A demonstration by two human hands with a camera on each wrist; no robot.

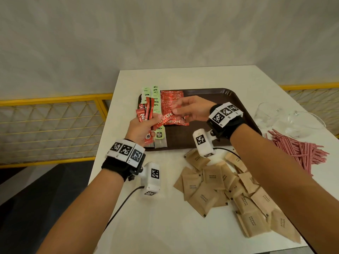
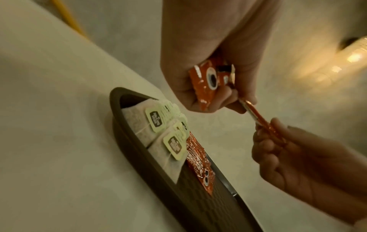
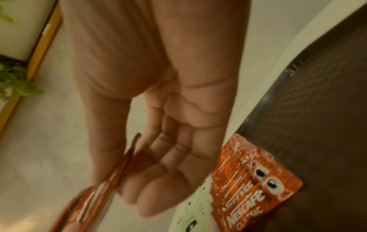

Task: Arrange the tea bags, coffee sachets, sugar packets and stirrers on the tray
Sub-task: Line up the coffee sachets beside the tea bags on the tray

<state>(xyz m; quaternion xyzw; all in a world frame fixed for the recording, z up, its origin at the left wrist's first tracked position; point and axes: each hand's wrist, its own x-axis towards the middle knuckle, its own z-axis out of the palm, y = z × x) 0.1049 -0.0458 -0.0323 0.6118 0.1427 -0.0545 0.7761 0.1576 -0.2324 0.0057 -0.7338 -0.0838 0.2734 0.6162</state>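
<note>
Left hand (image 1: 142, 128) clutches spare coffee sachets; right hand (image 1: 190, 109) pinches one sachet (image 1: 165, 119).
Sachet slants between hands; tray row (image 1: 172, 101) lies just beneath right hand, nearer.

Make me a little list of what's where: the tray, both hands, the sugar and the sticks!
tray: brown, on the white table
on tray: tea bags at the left, coffee sachets in a row beside them
left hand: grips a bunch of sachets
right hand: pinches one sachet from that bunch
sugar packets: loose pile on the table, not on the tray
stirrers: pink pile on the table, right of the tray
glass cups: behind the stirrers
</note>
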